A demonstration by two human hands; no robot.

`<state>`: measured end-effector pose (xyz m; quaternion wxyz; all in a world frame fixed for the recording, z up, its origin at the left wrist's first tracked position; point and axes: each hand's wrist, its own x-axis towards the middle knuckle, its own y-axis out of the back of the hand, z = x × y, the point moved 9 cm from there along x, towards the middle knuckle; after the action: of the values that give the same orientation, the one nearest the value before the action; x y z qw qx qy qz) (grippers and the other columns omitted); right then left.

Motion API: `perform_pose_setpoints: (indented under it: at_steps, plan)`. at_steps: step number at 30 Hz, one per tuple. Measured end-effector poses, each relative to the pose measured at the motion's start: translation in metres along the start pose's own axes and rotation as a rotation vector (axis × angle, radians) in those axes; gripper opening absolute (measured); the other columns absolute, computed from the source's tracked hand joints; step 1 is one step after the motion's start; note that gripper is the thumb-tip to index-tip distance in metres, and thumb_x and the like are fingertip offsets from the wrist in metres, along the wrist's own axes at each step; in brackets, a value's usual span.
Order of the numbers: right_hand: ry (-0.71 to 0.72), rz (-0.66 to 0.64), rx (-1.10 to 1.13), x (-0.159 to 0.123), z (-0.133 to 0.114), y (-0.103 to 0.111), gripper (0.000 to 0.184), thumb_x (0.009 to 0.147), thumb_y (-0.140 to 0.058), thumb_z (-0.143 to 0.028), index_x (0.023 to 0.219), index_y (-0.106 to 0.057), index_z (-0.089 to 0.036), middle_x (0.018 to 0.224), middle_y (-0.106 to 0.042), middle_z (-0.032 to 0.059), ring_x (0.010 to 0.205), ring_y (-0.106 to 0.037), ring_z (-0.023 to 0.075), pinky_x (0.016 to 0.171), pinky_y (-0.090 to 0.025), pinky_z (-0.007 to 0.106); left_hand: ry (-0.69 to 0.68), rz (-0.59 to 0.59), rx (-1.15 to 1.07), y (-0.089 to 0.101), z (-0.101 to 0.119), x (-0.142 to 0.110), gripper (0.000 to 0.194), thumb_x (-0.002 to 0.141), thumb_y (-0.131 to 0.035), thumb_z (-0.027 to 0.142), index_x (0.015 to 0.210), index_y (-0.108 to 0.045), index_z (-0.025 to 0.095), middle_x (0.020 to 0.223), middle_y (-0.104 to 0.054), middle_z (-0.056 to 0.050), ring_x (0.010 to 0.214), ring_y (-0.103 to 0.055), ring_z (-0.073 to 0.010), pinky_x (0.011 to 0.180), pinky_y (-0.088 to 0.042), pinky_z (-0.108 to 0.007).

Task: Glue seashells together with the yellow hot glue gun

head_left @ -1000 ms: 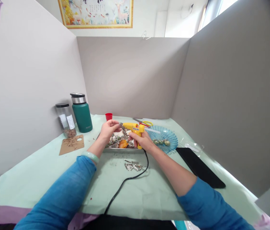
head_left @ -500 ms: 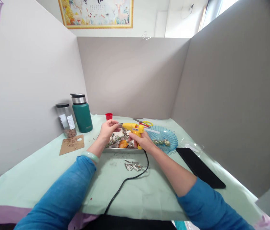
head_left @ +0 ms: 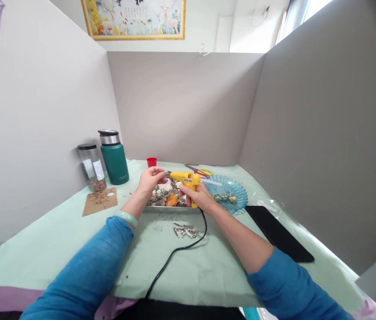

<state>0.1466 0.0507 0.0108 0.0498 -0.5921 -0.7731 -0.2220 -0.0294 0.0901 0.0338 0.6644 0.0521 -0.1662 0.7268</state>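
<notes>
A yellow hot glue gun [head_left: 185, 177] is gripped in my right hand [head_left: 196, 194], its nozzle pointing left and a pale glue stick [head_left: 212, 182] jutting from its back. My left hand [head_left: 153, 180] is closed in a pinch at the nozzle tip; whatever sits between its fingers is too small to make out. Under both hands lies a metal tray [head_left: 171, 210] filled with stones, shells and an orange piece [head_left: 171, 200]. From the gun's handle a black cord [head_left: 174, 251] runs toward the table's front edge. Several small silvery pieces [head_left: 186, 230] lie in front of the tray.
Right of the tray is a blue glass plate [head_left: 241, 191] with greenish beads, then a black flat pad [head_left: 278, 233]. Scissors [head_left: 204, 171] and a red cup [head_left: 151, 162] lie behind. On the left stand a green bottle [head_left: 114, 162], a jar [head_left: 92, 166] and a brown card [head_left: 99, 202].
</notes>
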Motion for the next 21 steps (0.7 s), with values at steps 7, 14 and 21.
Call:
perform_pose_setpoints:
  at_steps: [7,14,21]
  plan:
    - [0.009,0.002,0.001,0.0007,0.0023,0.0011,0.035,0.084,-0.056,-0.048,0.085,-0.069,-0.015,0.053,-0.063,0.0007,0.041,-0.050,0.0098,0.044,-0.043,0.021,-0.015,-0.044,0.045,-0.0038,-0.0018,-0.0002,0.030,0.060,-0.077,0.025,0.079,-0.057,0.013,0.062,-0.066,-0.002,0.050,-0.062,-0.0122,0.057,-0.052,-0.026]
    - [0.006,-0.007,0.032,-0.0016,-0.0051,-0.0007,0.032,0.083,-0.057,-0.045,0.088,-0.067,-0.015,0.075,-0.071,0.0041,0.039,-0.050,0.0069,0.042,-0.042,0.020,-0.008,-0.011,0.024,-0.0008,0.0001,-0.0008,0.031,0.058,-0.078,0.024,0.079,-0.057,0.013,0.061,-0.065,-0.001,0.050,-0.061,-0.0113,0.057,-0.052,-0.025]
    - [0.008,-0.002,0.003,-0.0003,-0.0016,0.0000,0.034,0.084,-0.056,-0.047,0.082,-0.068,-0.015,0.070,-0.070,0.0034,0.040,-0.050,0.0073,0.043,-0.042,0.019,-0.018,-0.006,0.013,0.0000,-0.0003,-0.0004,0.030,0.059,-0.078,0.024,0.078,-0.057,0.014,0.060,-0.064,0.000,0.050,-0.061,-0.0115,0.058,-0.052,-0.026]
